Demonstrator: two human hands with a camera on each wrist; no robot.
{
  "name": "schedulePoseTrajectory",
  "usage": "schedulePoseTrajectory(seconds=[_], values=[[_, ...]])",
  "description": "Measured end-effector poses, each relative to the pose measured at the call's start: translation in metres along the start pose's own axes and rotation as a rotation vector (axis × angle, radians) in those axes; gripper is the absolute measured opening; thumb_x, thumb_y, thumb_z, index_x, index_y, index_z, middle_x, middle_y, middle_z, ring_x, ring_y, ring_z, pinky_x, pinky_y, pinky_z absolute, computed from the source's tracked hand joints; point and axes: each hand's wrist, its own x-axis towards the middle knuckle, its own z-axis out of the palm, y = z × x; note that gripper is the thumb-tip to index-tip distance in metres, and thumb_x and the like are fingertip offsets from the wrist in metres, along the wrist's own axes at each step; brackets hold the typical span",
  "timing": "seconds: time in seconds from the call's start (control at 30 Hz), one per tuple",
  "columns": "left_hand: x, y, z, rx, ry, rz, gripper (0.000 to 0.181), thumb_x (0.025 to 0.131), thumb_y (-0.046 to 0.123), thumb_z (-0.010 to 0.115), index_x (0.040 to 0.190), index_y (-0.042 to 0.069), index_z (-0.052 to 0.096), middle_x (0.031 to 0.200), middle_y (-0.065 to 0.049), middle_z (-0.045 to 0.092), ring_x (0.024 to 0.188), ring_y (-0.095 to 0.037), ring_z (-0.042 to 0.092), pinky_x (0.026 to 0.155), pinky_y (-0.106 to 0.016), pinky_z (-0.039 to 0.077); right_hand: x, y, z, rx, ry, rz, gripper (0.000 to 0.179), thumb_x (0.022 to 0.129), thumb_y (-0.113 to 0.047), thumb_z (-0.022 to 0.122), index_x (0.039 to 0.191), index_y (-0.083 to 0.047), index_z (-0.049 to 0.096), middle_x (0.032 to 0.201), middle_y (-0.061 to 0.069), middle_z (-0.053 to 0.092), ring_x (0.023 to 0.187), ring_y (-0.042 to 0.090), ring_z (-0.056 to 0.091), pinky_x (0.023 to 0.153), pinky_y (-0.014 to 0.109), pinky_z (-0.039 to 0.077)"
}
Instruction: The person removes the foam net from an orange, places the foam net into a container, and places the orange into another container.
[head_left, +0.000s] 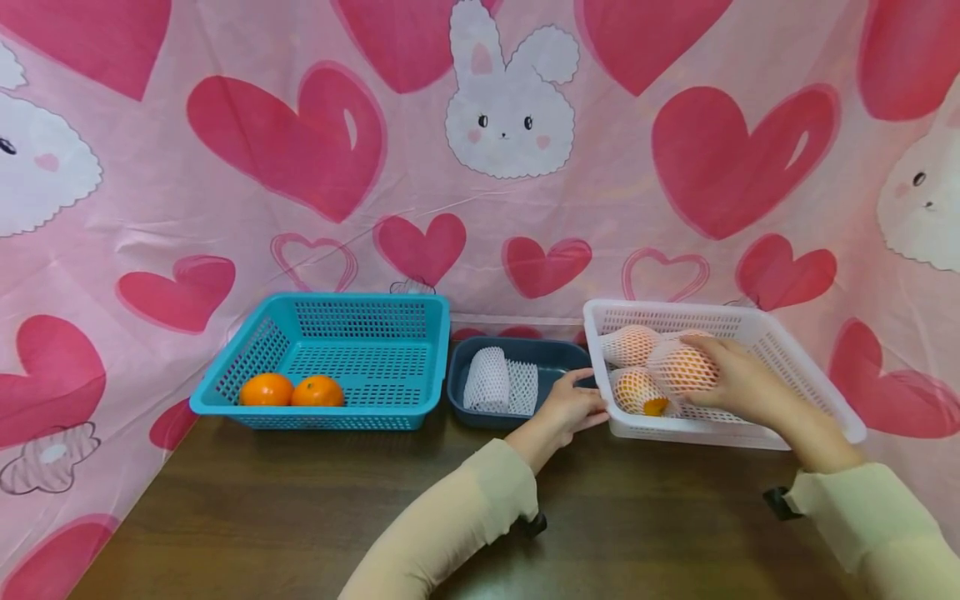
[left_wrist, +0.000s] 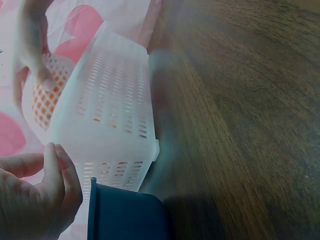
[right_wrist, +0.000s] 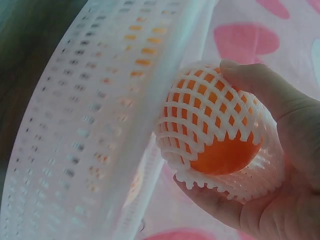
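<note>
My right hand grips an orange wrapped in a white foam net, held at the level of the white basket's rim. Bare orange peel shows through the net's opening in the right wrist view. More netted oranges lie in the left part of the white basket. At that basket's near left corner is my left hand, its fingertips touching the rim and nothing held in it. In the left wrist view, the left hand has its fingers fairly straight beside the basket corner.
A turquoise basket on the left holds two bare oranges. Between the baskets stands a dark blue tray with empty foam nets inside. All rest on a brown wooden table, with a pink heart-printed cloth behind.
</note>
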Motion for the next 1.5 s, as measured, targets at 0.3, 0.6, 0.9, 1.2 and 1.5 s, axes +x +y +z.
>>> schedulePoseTrajectory(seconds=[0.3,0.6,0.9,1.2,1.5], values=[[-0.006,0.002,-0.006,0.005,-0.013,-0.007,0.052,0.091,-0.011,0.066,0.14,0.001,0.056,0.103,-0.01,0.072,0.083,-0.017,0.069,0.085,-0.035,0.059,-0.001,-0.028,0.003,0.042,0.024,-0.082,0.084,0.073,-0.023,0.092,0.14,0.006,0.05,0.135,0.036,0.047,0.122,0.053,0.043,0.094,0.075,0.041],[-0.008,0.002,-0.016,0.021,-0.057,0.0,0.043,0.095,-0.003,0.066,0.138,-0.001,0.059,0.101,-0.014,0.073,0.075,-0.015,0.068,0.09,-0.037,0.057,-0.001,-0.05,0.008,0.033,0.061,-0.199,0.084,0.07,-0.024,0.095,0.138,0.002,0.053,0.129,0.029,0.055,0.115,0.046,0.055,0.093,0.068,0.048],[-0.015,0.01,-0.027,0.053,-0.094,-0.021,0.046,0.098,0.0,0.063,0.144,-0.001,0.054,0.118,-0.021,0.069,0.094,-0.026,0.073,0.098,-0.042,0.053,-0.004,-0.067,0.016,0.064,0.039,-0.231,0.082,0.074,-0.023,0.093,0.141,-0.001,0.051,0.133,0.028,0.054,0.117,0.046,0.055,0.095,0.069,0.047],[-0.03,0.01,-0.039,0.064,-0.158,-0.065,0.05,0.1,0.002,0.061,0.148,-0.004,0.047,0.118,-0.016,0.068,0.112,-0.037,0.068,0.102,-0.044,0.05,-0.006,-0.08,0.028,0.104,0.058,-0.287,0.084,0.072,-0.027,0.095,0.141,-0.006,0.052,0.133,0.022,0.054,0.112,0.039,0.056,0.092,0.065,0.05],[-0.042,0.009,-0.052,0.044,-0.208,-0.058,0.04,0.098,0.002,0.057,0.138,-0.003,0.056,0.116,-0.015,0.069,0.11,-0.035,0.068,0.104,-0.047,0.048,-0.011,-0.096,0.033,0.124,0.053,-0.304,0.081,0.076,-0.032,0.092,0.142,-0.008,0.053,0.139,0.021,0.052,0.117,0.04,0.056,0.093,0.066,0.049]])
